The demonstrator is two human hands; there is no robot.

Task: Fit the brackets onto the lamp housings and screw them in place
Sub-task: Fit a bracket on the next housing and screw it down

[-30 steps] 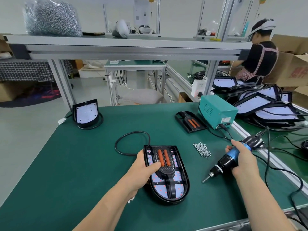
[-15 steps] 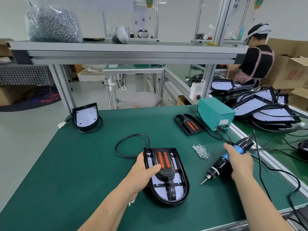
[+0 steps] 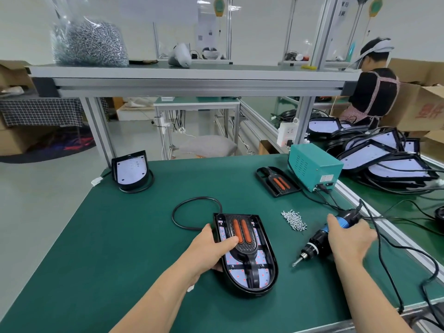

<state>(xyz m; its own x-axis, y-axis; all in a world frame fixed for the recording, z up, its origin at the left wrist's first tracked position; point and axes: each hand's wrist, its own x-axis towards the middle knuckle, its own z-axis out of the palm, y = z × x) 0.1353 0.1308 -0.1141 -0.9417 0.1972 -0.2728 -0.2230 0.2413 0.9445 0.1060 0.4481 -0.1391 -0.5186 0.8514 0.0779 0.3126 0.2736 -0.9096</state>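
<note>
Lamp housing (image 3: 258, 282): sits on the green mat (image 3: 120, 236) at the 6 o'clock side, close to the person. It is a glossy black shell, open side up, with a pale board dotted red inside.
Housing axis: the long axis runs about 12 to 6, tipped slightly to 11–5. The flat end is at 12 and the rounded end points to 5–6.
Bracket (image 3: 245, 248): matte black and ribbed, lying inside the housing along the same axis. Its wide oval pad, with two orange strips, is toward 12, and its narrow stem is toward 6.
Left hand (image 3: 209, 248): grasps the housing from 9 o'clock, fingers round the rim and thumb pressed on the bracket's pad.
Right hand (image 3: 348, 239): lies over the screwdriver (image 3: 317, 246) at 3 o'clock of the housing. Its fingers are blurred, so I cannot tell whether it is gripping or letting go.
Screwdriver axis: the metal bit points to 7–8, down at the mat. The blue-and-black body and cord trail to 1–2.
Screws (image 3: 294, 219): a loose silvery heap at 2 o'clock of the housing.
Cable (image 3: 192, 207): a black loop at 10–11 of the housing.
Second bracket (image 3: 278, 182): far off at 1 o'clock, beside a teal metal box (image 3: 312, 164).
</note>
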